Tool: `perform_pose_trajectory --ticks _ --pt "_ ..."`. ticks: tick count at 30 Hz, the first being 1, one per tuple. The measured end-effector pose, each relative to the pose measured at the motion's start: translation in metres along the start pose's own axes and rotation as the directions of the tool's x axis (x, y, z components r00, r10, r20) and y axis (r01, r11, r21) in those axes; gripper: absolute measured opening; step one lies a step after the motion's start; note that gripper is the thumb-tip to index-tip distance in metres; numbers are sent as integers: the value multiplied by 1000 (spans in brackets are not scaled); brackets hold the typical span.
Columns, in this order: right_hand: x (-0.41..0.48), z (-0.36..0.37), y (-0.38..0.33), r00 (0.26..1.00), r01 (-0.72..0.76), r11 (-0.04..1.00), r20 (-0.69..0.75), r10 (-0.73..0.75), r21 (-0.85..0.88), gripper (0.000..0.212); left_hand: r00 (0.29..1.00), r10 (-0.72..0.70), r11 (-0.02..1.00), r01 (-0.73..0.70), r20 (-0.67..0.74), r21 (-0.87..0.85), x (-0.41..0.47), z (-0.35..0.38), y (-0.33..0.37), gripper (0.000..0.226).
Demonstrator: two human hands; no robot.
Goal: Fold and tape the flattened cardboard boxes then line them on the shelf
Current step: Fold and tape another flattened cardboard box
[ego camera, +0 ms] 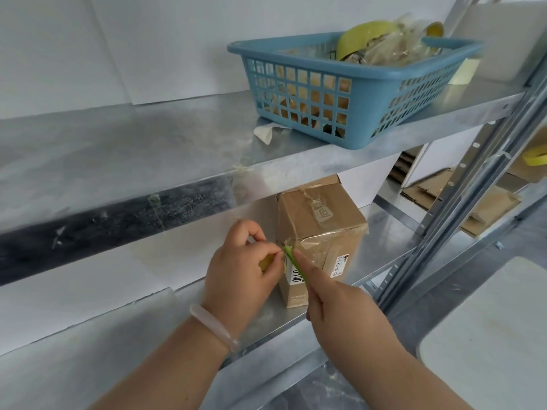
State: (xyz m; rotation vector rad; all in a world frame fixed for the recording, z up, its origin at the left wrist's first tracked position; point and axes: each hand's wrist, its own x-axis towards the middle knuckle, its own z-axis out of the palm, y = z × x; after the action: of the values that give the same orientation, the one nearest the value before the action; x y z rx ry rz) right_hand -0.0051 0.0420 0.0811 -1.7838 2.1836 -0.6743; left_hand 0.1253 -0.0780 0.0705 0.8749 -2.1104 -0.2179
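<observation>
One taped brown cardboard box (318,232) stands upright on the lower galvanised metal shelf (381,220), under the upper metal shelf (148,149) that carries a blue plastic lattice basket (334,93) filled with crumpled wrapping and a yellow-green bowl (362,35). The left hand (242,267), with a pale pink bangle (213,326) on its wrist, pinches a thin yellow-green strip of tape (293,260) at the box's front corner between thumb and forefinger. The right hand (340,303) has its forefinger stretched out, its tip pressing that strip against the corner, and grasps nothing.
</observation>
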Motion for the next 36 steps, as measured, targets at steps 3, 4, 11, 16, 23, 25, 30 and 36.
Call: perform_pose_trajectory --ticks 3,4,11,16,23,25,30,36 --pt "3 7 8 995 -75 990 62 83 -122 65 996 -41 999 43 -74 20 3 -4 1 23" --pt "1 10 14 991 -94 988 87 105 -125 63 993 -49 998 53 -111 31 6 -7 0 24" --pt "-10 19 36 972 224 974 62 -226 34 41 997 65 963 -50 -48 266 3 1 -48 17" --pt "-27 -6 94 900 350 935 -296 -321 49 33 999 -20 891 -4 48 453 -42 33 -94 14" --pt "30 -9 174 945 -228 960 -199 259 164 31 963 -225 913 156 147 377 -112 81 -103 23" --pt "57 -1 189 954 -293 952 -46 298 82 35 932 -327 921 278 156 272 -123 90 -102 19" --pt "108 20 210 962 -218 965 133 238 -146 51 878 -436 897 406 195 177 -131 95 -99 17" --pt "126 37 228 949 42 909 301 94 -415 57 812 -583 812 583 15 8 -90 81 -42 38"
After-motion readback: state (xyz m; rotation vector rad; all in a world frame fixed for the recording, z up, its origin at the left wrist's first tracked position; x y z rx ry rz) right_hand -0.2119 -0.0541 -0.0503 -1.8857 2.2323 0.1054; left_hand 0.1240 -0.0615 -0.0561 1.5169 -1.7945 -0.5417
